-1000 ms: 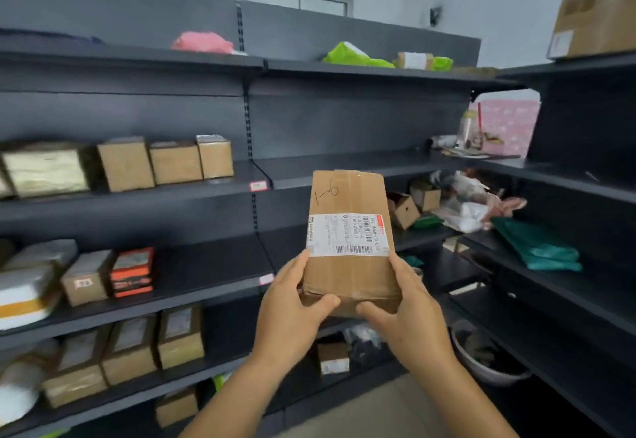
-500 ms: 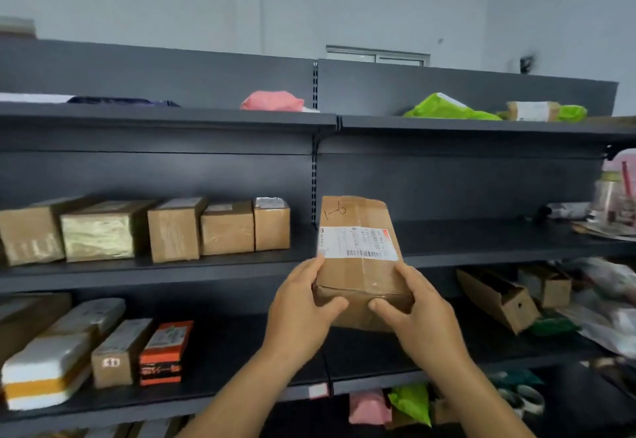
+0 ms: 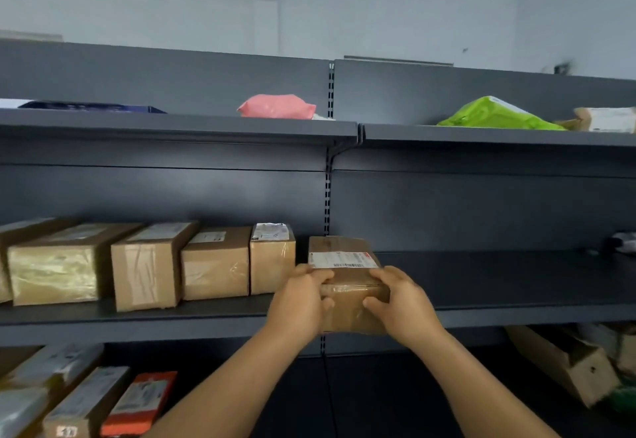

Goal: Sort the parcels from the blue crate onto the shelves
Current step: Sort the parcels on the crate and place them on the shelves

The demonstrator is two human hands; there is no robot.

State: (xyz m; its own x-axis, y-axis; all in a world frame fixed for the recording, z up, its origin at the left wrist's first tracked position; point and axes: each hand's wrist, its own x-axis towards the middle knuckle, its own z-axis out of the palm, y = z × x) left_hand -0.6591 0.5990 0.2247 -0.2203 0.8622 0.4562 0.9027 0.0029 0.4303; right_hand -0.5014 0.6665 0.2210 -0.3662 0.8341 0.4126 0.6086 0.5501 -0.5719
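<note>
A brown cardboard parcel with a white shipping label on top lies flat at the front edge of the middle shelf, where the two shelf bays meet. My left hand grips its near left corner and my right hand grips its near right corner. The parcel's near end hangs out past the shelf lip. Just left of it stands a row of several brown boxes. The blue crate is out of view.
The top shelf carries a pink bag, a green bag and a dark blue flat item. On the lower left shelf lie white-labelled boxes and an orange box. An open carton lies lower right.
Both hands carried the parcel up and forward, tilting it from upright to flat onto the middle shelf's edge beside the row of boxes. The view swung left and closer to the shelves.
</note>
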